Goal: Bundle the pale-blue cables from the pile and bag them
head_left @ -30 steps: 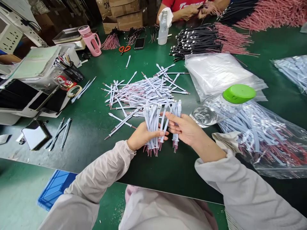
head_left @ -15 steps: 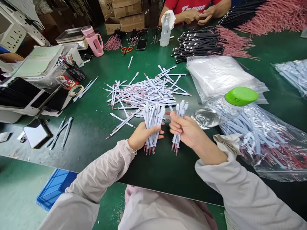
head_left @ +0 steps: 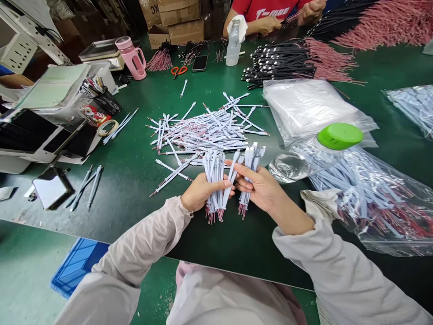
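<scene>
My left hand (head_left: pixel 199 192) is closed around a bundle of short white cables (head_left: pixel 214 180), connector ends up and reddish wire ends down. In my right hand (head_left: pixel 259 185) is a smaller bundle of the same cables (head_left: pixel 248 158), held upright beside the first. Between thumb and forefinger, the right hand also touches a single white cable (head_left: pixel 230 178) at the right edge of the left bundle. Just beyond both hands lies a loose pile of white cables (head_left: pixel 199 128) on the green table (head_left: pixel 135 189).
To the right are a clear bottle with a green lid (head_left: pixel 340 135), clear plastic bags (head_left: pixel 311 108) and a bag of white cables (head_left: pixel 372 194). Orange scissors (head_left: pixel 178 71), a phone (head_left: pixel 200 63) and a pink bottle (head_left: pixel 131 58) stand farther back. Across the table a co-worker's hands (head_left: pixel 270 25) handle wires.
My right hand has moved left towards the left bundle, and its fingers now meet a single cable there. The co-worker's hands have moved apart.
</scene>
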Motion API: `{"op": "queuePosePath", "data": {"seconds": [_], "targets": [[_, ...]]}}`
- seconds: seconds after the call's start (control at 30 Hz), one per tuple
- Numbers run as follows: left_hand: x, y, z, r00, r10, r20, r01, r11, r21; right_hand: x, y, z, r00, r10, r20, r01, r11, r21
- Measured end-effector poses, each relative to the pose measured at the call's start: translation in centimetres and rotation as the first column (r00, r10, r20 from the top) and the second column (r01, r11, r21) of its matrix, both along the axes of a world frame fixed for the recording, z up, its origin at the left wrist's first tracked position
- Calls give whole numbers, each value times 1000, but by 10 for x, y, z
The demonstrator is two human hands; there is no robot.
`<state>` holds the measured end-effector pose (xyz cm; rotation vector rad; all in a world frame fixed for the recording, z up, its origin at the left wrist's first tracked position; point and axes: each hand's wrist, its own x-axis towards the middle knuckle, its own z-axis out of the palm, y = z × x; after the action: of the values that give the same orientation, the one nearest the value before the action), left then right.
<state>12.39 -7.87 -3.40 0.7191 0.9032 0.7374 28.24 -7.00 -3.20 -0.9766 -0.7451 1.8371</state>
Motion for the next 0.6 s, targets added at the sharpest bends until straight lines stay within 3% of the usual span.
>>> {"op": "queuePosePath", "data": {"seconds": [0.17, 0.4, 0.5, 0.6], "targets": [[-1, -1, 2, 998, -63, 14, 63, 998, -14, 1, 1, 2, 998, -38, 57, 34, 998, 54], [-2, 1, 1, 998, -40, -38, 40, 999, 4, 1, 5, -4, 930, -300, 211, 261, 945, 195], [-1, 1, 2, 998, 55, -37, -54, 998, 12, 1, 5, -6, 918, -346, 195, 322, 935, 145], [0, 1, 1, 994, 106, -38, -105, 994, 36, -2, 4, -4, 954, -279, 109, 274, 960, 58]]}}
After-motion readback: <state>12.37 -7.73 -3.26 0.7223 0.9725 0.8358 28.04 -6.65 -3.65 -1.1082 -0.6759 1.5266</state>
